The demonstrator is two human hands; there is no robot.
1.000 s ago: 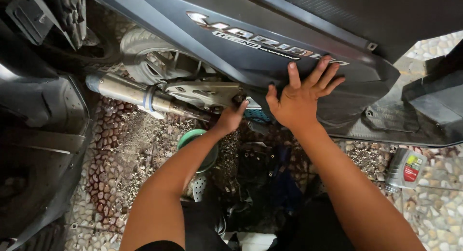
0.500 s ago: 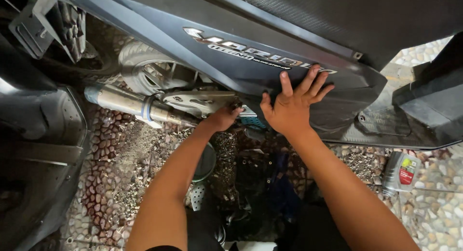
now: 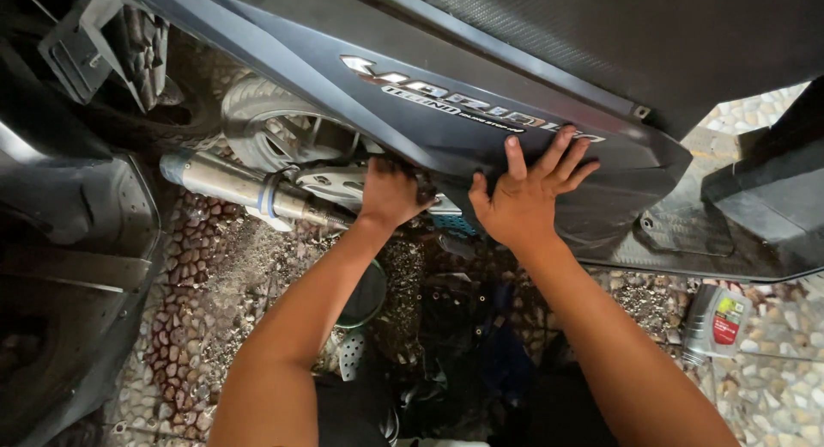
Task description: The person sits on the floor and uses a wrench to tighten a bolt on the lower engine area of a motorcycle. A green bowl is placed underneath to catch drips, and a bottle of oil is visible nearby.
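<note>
The right hand point(image 3: 522, 198) is pressing flat, fingers spread, against a scooter's side panel point(image 3: 481, 129), seemingly bracing it. The left hand point(image 3: 390, 194) is reaching beneath, fingers curled around something hidden, beside the exhaust point(image 3: 245, 188).

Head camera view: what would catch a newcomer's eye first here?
The dark blue-grey scooter side panel fills the top, with the right hand spread flat on it. The left hand reaches under its lower edge, beside the silver cylindrical exhaust pipe. A grey oil bottle lies on the pebbled floor, lower right.
</note>
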